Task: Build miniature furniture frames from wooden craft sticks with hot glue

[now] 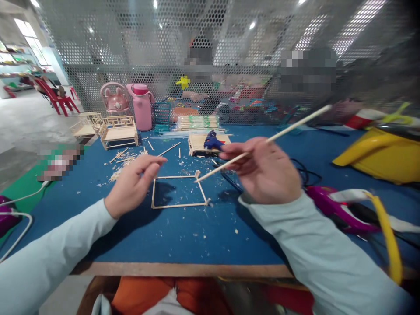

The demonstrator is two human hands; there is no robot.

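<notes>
My right hand (pixel 267 175) grips a long thin wooden stick (pixel 295 123) that slants across the palm. Its lower end comes over the far right corner of a rectangular frame of sticks (pixel 180 205) lying on the blue table, where a short upright piece stands; whether it touches there I cannot tell. Over the frame's far left corner hovers my left hand (pixel 134 186), fingers stretched to the right, thumb a little apart, nothing visible in it. Farther back, a blue glue gun (pixel 214 141) rests on a flat stick-built piece (pixel 197 142).
Two small stick-built chairs (pixel 120 130) and a pink bottle (pixel 141 107) stand at the back left. Shavings and stick scraps (pixel 123 168) lie behind my left hand. A purple-and-white device (pixel 348 223) and a yellow object (pixel 377 153) are right. Perforated metal screen (pixel 131 43) closes the back.
</notes>
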